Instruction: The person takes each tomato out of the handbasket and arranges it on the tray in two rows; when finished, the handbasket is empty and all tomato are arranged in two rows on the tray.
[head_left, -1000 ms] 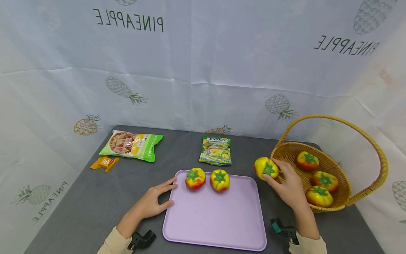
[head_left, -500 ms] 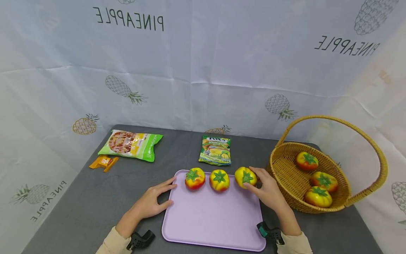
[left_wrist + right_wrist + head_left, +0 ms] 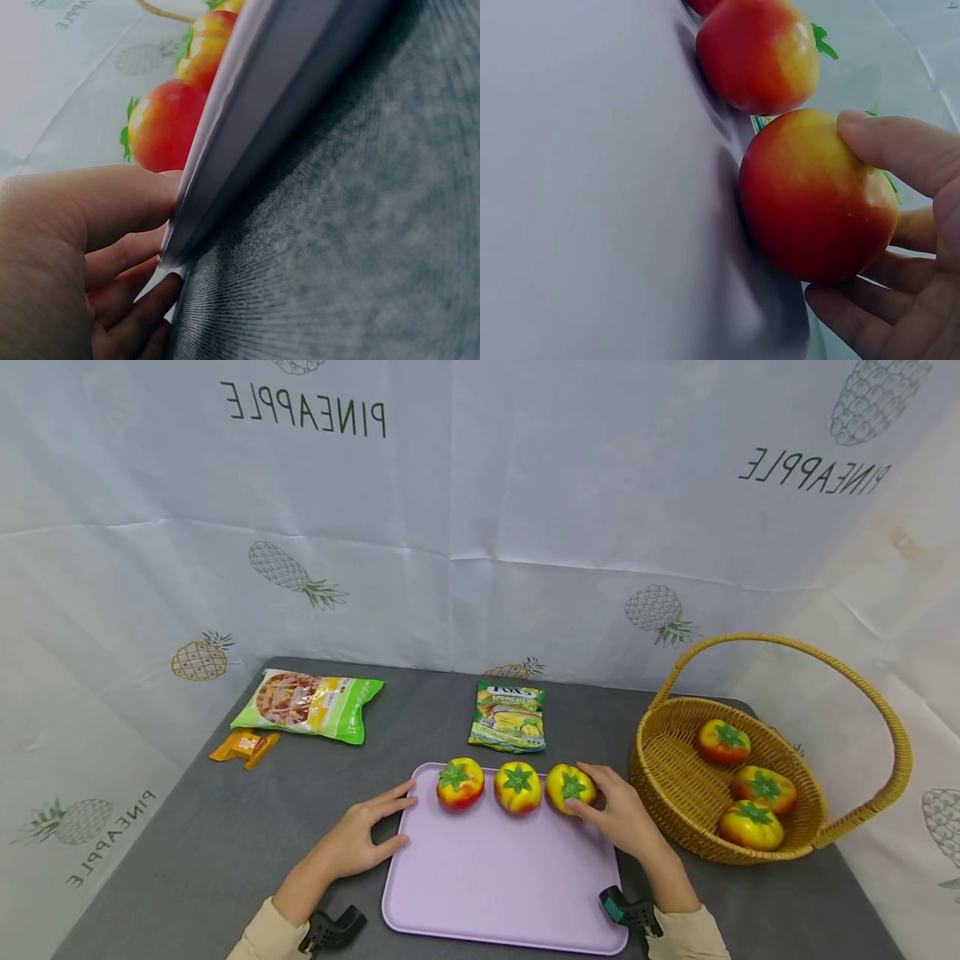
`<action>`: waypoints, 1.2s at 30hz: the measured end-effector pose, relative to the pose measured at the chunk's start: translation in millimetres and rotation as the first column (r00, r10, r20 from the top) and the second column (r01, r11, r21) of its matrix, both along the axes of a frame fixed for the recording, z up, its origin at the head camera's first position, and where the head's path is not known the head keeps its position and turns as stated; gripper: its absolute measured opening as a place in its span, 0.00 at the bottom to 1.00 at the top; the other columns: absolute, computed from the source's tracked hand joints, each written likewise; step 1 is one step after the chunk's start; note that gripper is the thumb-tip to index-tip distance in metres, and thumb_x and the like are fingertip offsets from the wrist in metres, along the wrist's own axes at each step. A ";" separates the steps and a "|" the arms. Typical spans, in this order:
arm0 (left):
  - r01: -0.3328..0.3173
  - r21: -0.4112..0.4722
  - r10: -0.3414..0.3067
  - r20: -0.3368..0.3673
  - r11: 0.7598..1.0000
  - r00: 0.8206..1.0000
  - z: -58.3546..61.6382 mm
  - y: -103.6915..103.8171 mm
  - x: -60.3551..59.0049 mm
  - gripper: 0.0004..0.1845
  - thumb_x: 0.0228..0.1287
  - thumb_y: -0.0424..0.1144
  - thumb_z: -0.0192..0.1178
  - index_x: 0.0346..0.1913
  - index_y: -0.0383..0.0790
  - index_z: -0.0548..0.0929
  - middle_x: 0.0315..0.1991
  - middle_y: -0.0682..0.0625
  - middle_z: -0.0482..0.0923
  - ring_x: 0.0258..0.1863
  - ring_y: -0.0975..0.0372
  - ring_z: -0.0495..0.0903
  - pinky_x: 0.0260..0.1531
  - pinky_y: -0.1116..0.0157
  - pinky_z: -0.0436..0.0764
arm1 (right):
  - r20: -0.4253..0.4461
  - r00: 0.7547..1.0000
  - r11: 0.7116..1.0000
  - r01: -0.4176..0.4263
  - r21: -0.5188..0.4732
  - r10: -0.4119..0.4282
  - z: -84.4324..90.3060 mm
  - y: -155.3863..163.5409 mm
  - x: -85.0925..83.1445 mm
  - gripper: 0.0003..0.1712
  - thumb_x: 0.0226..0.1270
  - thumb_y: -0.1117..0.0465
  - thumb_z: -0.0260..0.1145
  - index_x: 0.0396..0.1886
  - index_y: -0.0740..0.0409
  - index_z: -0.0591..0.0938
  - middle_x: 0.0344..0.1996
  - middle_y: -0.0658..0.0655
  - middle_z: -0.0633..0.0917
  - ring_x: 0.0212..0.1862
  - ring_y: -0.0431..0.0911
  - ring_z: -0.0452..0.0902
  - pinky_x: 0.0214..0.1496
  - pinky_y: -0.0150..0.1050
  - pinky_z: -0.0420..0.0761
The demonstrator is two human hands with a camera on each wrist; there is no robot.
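My right hand [image 3: 624, 814] holds a yellow-and-red persimmon [image 3: 570, 787] with a green leafy top, thumb on the near side and fingers on the far side. This persimmon [image 3: 817, 199] is down at the tray surface in the right wrist view. Two more persimmons, a left one [image 3: 460, 783] and a middle one [image 3: 517, 788], sit in a row with it along the far edge of the lilac tray [image 3: 502, 877]. My left hand [image 3: 360, 839] rests at the tray's left rim, fingers spread; its thumb [image 3: 131, 202] touches the rim in the left wrist view.
On the right stands a wicker basket [image 3: 675, 789] with a tall handle, holding three more persimmons [image 3: 752, 825]. Behind the tray lies a green Fox's packet [image 3: 508, 718]. A green food bag [image 3: 307, 704] and a small orange packet [image 3: 244, 747] lie at the far left.
My right hand has carried the persimmon left from beside the basket onto the tray, beside the middle one, then drawn it slightly nearer. The left hand has stayed at the rim.
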State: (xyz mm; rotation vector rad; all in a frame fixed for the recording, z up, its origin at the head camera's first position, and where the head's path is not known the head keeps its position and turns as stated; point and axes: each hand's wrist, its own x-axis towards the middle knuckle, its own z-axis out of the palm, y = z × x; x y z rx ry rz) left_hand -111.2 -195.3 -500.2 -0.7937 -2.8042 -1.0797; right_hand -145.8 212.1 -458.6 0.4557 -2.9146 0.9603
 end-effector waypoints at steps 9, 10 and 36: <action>0.002 0.004 -0.002 0.005 1.000 1.000 -0.5 -0.3 -0.4 0.26 0.58 0.43 0.64 0.62 0.48 0.77 0.69 0.54 0.65 0.66 0.57 0.68 0.60 0.50 0.72 | 0.012 1.000 1.000 -0.015 -0.006 0.015 1.1 -0.3 0.4 0.42 0.57 0.43 0.68 0.65 0.63 0.70 0.57 0.63 0.76 0.49 0.50 0.76 0.50 0.49 0.80; 0.001 0.003 -0.001 0.006 1.000 1.000 -0.5 -0.3 -0.5 0.26 0.58 0.43 0.64 0.62 0.48 0.77 0.69 0.54 0.65 0.66 0.57 0.68 0.60 0.50 0.72 | 0.012 1.000 1.000 -0.017 -0.006 0.017 1.0 -0.5 0.3 0.42 0.58 0.43 0.68 0.65 0.63 0.70 0.58 0.63 0.76 0.50 0.51 0.76 0.51 0.50 0.79; -0.001 0.003 0.001 0.011 1.000 1.000 1.2 0.5 -0.2 0.26 0.58 0.43 0.64 0.62 0.48 0.76 0.69 0.54 0.65 0.66 0.57 0.68 0.60 0.49 0.72 | -0.264 0.961 0.995 0.068 -0.068 -0.083 35.9 34.6 9.4 0.31 0.59 0.60 0.69 0.62 0.66 0.72 0.54 0.66 0.78 0.54 0.60 0.75 0.53 0.59 0.74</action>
